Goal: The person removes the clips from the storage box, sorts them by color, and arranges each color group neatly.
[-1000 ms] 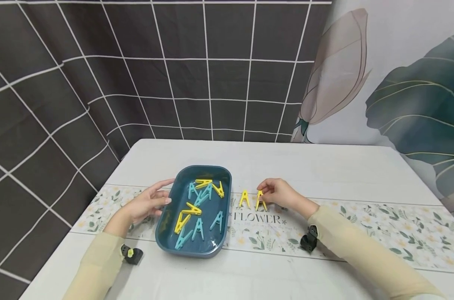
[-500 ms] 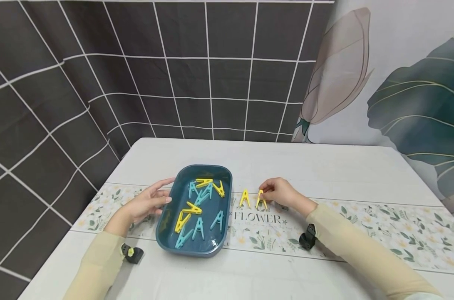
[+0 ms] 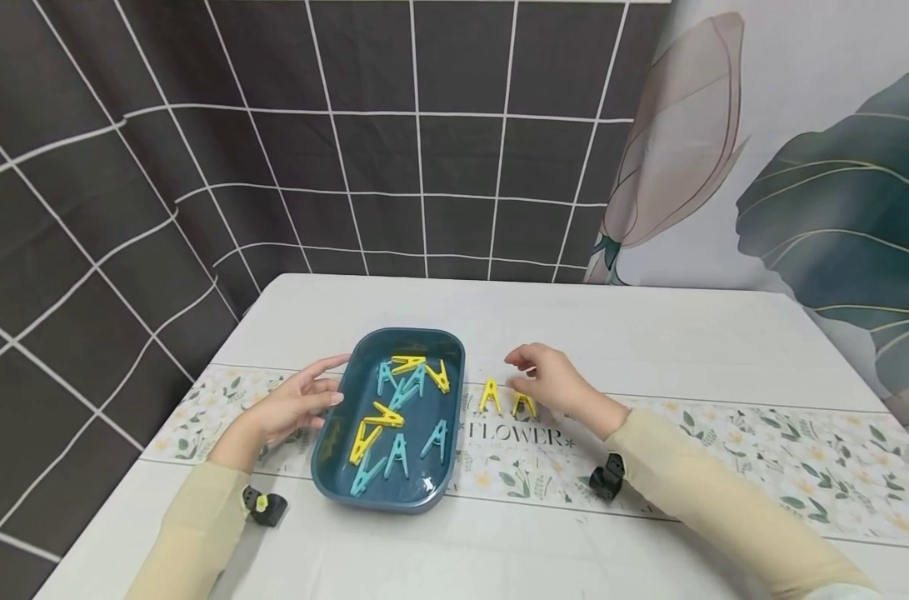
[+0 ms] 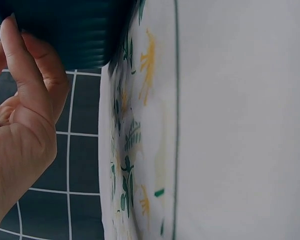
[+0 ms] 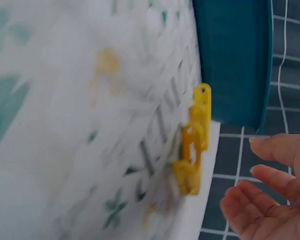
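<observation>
A dark blue tray [image 3: 417, 497] holds several yellow and teal clothespins. Against its left side rests my left hand [image 3: 292, 406], fingers loosely extended; the left wrist view shows fingertips touching the tray wall [image 4: 85, 30]. To the right of the tray, two yellow clothespins stand side by side on the table: one [image 3: 490, 395] nearer the tray, the other [image 3: 525, 403] partly under my right hand [image 3: 555, 379]. In the right wrist view, that hand [image 5: 275, 185] has its fingers apart and holds nothing, beside the yellow clothespins [image 5: 191, 160].
The white table [image 3: 649, 333] has a floral strip printed with the word FLOWER [image 3: 516, 436]. A dark curtain with a white grid [image 3: 454, 150] hangs behind and on the left, and a leaf-patterned cloth [image 3: 836, 192] hangs at the back right.
My right hand has let go of the right-hand yellow clothespin and lifted slightly up and away, its fingers parting. The left hand and the tray have stayed put.
</observation>
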The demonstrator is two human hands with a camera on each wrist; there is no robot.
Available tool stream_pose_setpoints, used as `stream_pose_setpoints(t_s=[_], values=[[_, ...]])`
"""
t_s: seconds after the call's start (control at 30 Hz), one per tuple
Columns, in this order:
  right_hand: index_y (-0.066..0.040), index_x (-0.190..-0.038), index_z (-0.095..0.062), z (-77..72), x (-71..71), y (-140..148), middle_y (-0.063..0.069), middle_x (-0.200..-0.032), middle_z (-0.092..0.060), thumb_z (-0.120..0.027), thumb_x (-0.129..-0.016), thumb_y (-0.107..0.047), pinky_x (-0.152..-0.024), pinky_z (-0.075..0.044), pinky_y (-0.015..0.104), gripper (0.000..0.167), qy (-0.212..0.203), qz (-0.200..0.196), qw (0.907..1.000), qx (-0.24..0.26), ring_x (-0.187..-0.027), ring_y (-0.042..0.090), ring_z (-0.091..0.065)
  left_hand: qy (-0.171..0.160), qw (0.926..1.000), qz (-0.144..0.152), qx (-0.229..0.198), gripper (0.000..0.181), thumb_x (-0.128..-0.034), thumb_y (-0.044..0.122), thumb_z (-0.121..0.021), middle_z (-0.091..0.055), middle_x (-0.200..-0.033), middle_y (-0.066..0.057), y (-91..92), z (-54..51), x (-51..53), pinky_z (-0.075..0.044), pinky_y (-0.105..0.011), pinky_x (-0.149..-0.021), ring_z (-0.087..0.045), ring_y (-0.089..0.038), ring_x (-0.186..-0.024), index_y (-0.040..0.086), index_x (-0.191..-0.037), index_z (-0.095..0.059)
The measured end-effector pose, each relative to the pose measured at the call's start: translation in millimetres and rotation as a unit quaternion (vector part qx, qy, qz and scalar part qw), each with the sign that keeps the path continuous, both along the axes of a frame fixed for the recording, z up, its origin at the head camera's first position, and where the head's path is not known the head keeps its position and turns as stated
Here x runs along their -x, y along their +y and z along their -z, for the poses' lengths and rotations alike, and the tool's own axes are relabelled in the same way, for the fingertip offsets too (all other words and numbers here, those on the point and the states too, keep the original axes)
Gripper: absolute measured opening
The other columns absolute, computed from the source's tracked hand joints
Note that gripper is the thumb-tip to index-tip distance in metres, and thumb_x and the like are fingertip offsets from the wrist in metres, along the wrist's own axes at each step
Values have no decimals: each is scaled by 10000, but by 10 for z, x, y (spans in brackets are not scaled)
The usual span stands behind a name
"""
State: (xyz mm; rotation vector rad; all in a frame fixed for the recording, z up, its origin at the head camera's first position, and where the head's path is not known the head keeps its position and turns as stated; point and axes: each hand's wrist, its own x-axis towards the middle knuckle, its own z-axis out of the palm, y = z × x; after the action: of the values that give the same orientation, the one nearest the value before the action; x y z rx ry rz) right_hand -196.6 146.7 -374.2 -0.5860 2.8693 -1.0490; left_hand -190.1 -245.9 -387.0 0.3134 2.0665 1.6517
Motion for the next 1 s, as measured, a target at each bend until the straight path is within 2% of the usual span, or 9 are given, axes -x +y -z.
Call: stream_pose_setpoints(t_s=[0.13,0.33,0.73,1.0], values=[[20,-1109,-634,-88,-71,-119,160,-1086,-633,-694,-841,-70,-873,-530,403,290,594,-290,9977,124,-998,300,-607,-11,10000,23,-42,707,-948,93,-565,-561,-1048,-5,4,-4,-5,-517,-195,-566,-565,-50,-757,96,-1521,-151],[11,-1093,-646,-172,-151,-303,126,-1060,-643,-711,-833,-82,-856,-538,372,284,1059,-666,9919,208,-967,266,-610,-12,9999,61,-114,707,-948,87,-562,-585,-1062,-2,11,-5,-2,-520,-194,-567,-593,-56,-774,90,-1520,-146],[-1,-1130,-638,-310,-299,-688,134,-1058,-637,-703,-853,-130,-837,-540,361,312,915,-1352,9861,306,-963,266,-614,-46,9999,7,-123,712,-944,82,-565,-556,-1028,3,10,-15,-8,-511,-188,-558,-560,-46,-750,93,-1521,-149],[4,-1137,-644,-308,-325,-922,130,-1078,-634,-699,-864,-167,-829,-538,310,327,624,-1785,9818,157,-983,252,-617,-56,10000,16,-70,712,-946,93,-567,-552,-1044,-2,3,-21,-12,-513,-191,-561,-554,-50,-762,101,-1523,-149]])
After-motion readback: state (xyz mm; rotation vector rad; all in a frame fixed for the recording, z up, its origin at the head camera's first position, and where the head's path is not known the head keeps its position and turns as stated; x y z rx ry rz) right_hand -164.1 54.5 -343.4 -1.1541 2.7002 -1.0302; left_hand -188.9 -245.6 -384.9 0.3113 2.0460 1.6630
